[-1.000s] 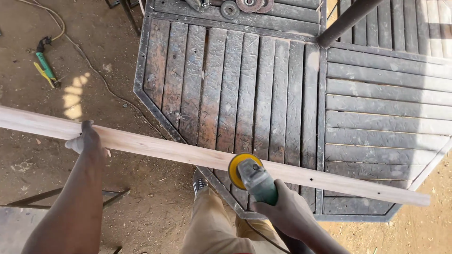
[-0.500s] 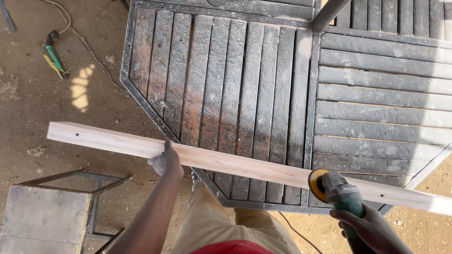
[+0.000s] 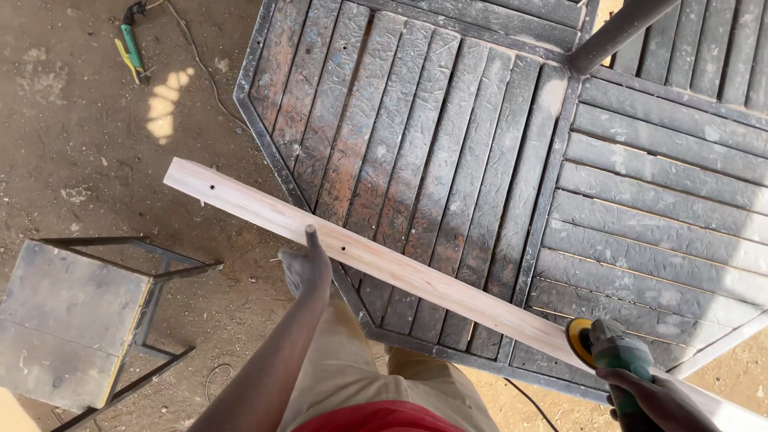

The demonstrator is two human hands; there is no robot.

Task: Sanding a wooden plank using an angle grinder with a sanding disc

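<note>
The left hand (image 3: pixel 306 268) grips a long wooden slat (image 3: pixel 384 266) lying slantwise across a dark slatted table (image 3: pixel 448 128). The right hand (image 3: pixel 652 396) is wrapped tight around a green sander (image 3: pixel 612 348), its yellow disc touching the slat near the right end. The wood looks pale and smooth, so most sanding seems done.
</note>
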